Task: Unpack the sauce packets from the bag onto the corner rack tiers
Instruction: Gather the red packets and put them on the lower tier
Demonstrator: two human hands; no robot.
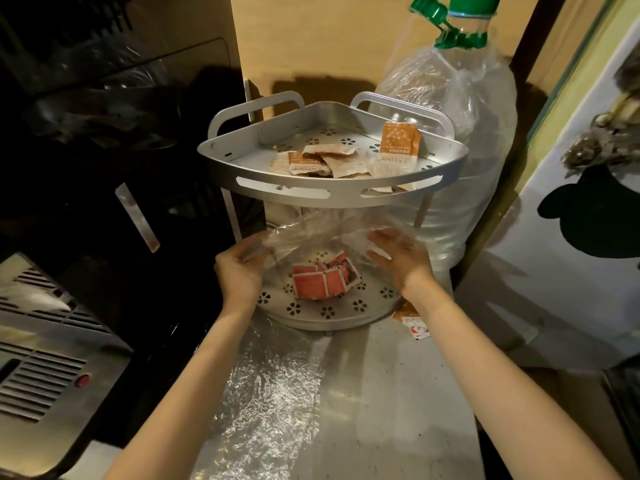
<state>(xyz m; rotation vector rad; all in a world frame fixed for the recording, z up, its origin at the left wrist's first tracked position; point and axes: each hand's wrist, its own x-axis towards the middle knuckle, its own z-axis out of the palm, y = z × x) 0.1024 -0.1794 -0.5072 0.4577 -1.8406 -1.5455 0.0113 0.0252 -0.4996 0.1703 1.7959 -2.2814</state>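
Observation:
A silver two-tier corner rack (332, 197) stands at the back of the counter. Several pale orange sauce packets (332, 162) lie on its top tier, one (398, 143) leaning upright at the right. Several red packets (322, 280) lie on the bottom tier (329, 311). A clear plastic bag (318, 233) is stretched between my hands in front of the lower tier. My left hand (239, 268) grips its left edge. My right hand (401, 258) holds its right side, fingers partly under the film. One orange-and-white packet (414, 322) lies on the counter beside the rack.
A large clear water bottle (467, 140) with a green cap, wrapped in plastic, stands right behind the rack. Crinkled foil (266, 393) covers part of the steel counter (398, 393). A dark appliance and a metal vented unit (38, 368) sit to the left.

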